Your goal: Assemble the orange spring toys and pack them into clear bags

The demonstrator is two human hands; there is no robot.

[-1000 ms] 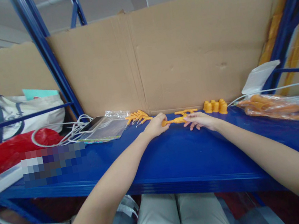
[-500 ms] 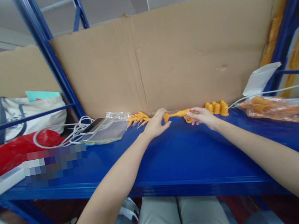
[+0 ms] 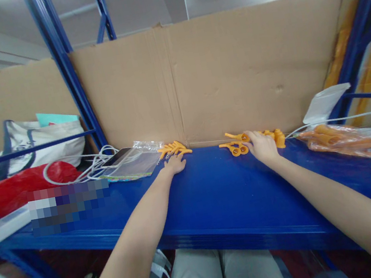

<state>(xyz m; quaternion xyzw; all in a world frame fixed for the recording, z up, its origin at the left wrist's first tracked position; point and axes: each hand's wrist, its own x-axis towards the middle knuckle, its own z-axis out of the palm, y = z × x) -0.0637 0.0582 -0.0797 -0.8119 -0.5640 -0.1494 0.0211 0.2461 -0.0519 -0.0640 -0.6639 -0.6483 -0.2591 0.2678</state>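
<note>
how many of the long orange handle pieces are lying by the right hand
2. One long orange handle piece lies near the cardboard wall with the right hand touching its end; the other lies just in front of it on the blue shelf. The hand may hide more.

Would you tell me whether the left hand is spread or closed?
Spread: the left hand lies flat on the blue shelf.

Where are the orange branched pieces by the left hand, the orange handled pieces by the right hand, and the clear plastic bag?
orange branched pieces (image 3: 173, 149), head view, middle of the cluster.
orange handled pieces (image 3: 235, 148), head view, ring end of the front piece.
clear plastic bag (image 3: 132, 163), head view, flat middle.
</note>
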